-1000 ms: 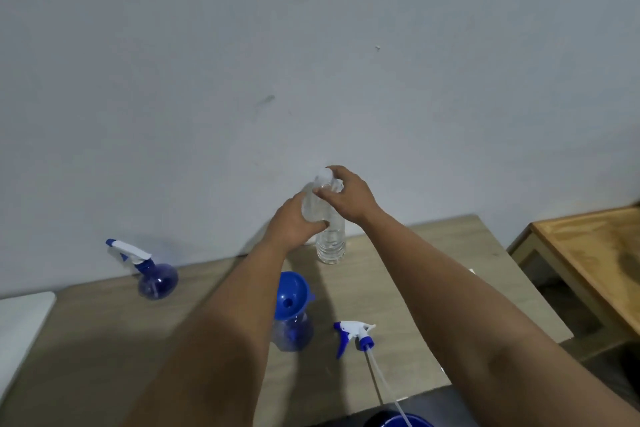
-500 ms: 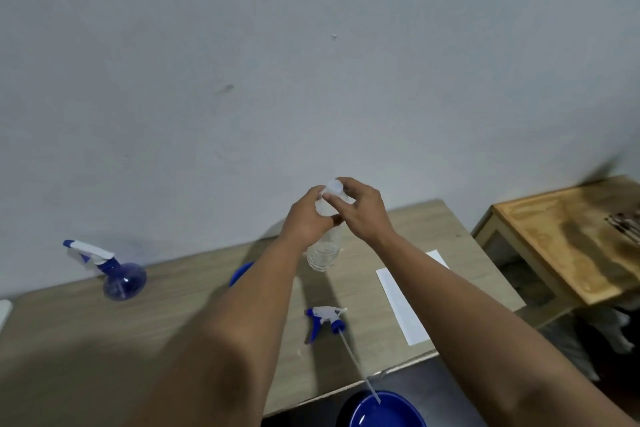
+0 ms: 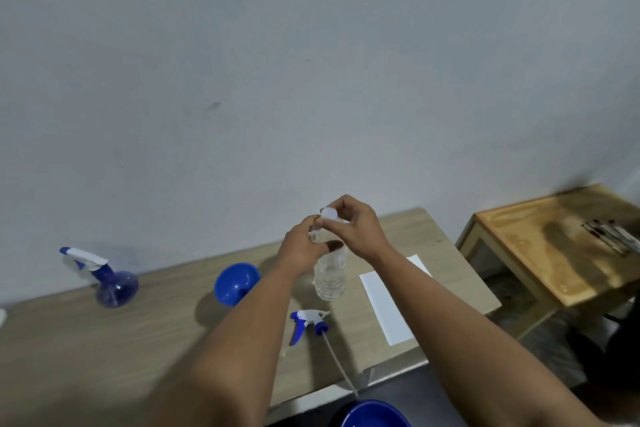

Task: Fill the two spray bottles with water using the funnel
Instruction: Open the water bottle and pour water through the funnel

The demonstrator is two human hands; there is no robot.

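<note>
The left hand [image 3: 302,246] grips the clear plastic water bottle's [image 3: 330,276] neck; the right hand [image 3: 356,229] pinches its white cap [image 3: 328,213].

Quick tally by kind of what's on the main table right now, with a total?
Spray bottle with trigger head on: 1
Loose trigger sprayer head: 1
Blue funnel: 1
Clear water bottle, held by left hand and right hand: 1
White paper sheet: 1
Total: 5
</note>
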